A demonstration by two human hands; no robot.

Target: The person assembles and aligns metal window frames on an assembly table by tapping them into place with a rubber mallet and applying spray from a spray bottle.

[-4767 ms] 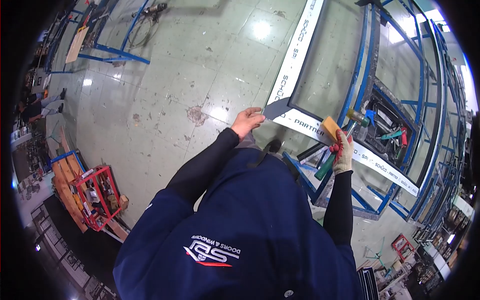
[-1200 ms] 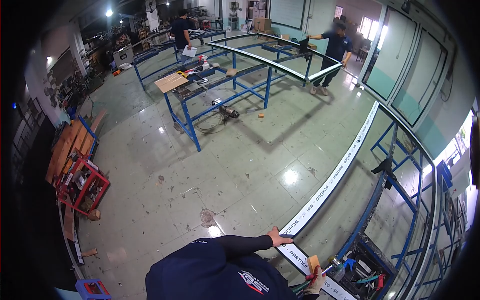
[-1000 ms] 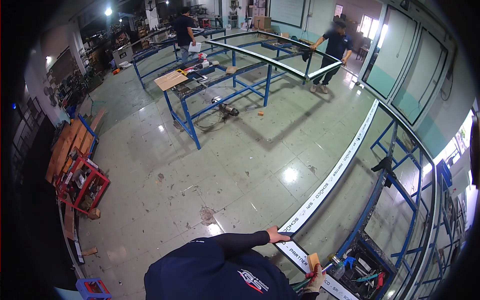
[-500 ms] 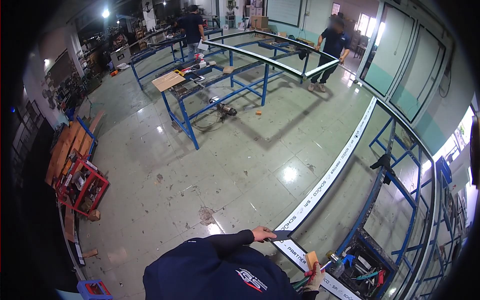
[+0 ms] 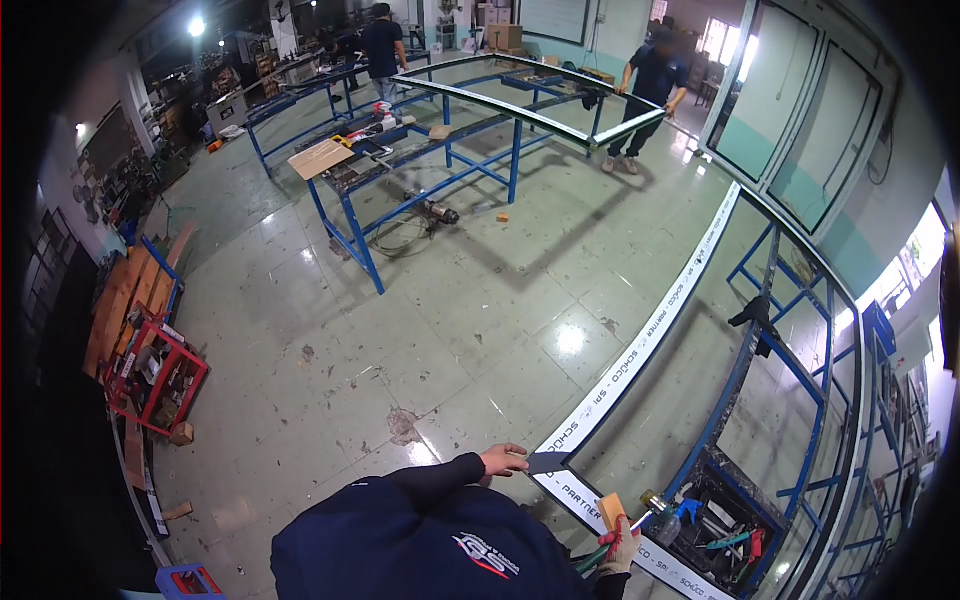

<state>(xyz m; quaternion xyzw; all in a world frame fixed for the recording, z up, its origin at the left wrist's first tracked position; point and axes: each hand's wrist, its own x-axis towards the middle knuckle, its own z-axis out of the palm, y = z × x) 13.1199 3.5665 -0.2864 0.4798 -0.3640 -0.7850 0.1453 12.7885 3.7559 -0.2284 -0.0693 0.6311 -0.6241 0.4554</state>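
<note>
A large frame (image 5: 640, 352), covered in white printed protective film, stretches from my body toward the door. My bare left hand (image 5: 503, 460) has its fingers closed at the near corner, beside a dark grey patch (image 5: 547, 462); whether that is bare profile or a separate flat piece is hard to see. My right hand (image 5: 622, 545), in a pale glove with red fingers, grips a hammer (image 5: 652, 502) with a green handle, metal shaft and yellowish head. A small wooden block (image 5: 610, 511) is against its fingers, over the film-covered near bar.
Under the frame a blue metal stand (image 5: 722, 405) carries a dark tray of tools (image 5: 735, 535). Two people (image 5: 384, 55) (image 5: 645, 95) are near another frame (image 5: 540, 125) on blue trestles. A red tool cart (image 5: 165, 380) is at left.
The view has shifted slightly, so the scene sits a little further left. Both hands keep about the same places on the frame, with the hammer and block still at the right hand.
</note>
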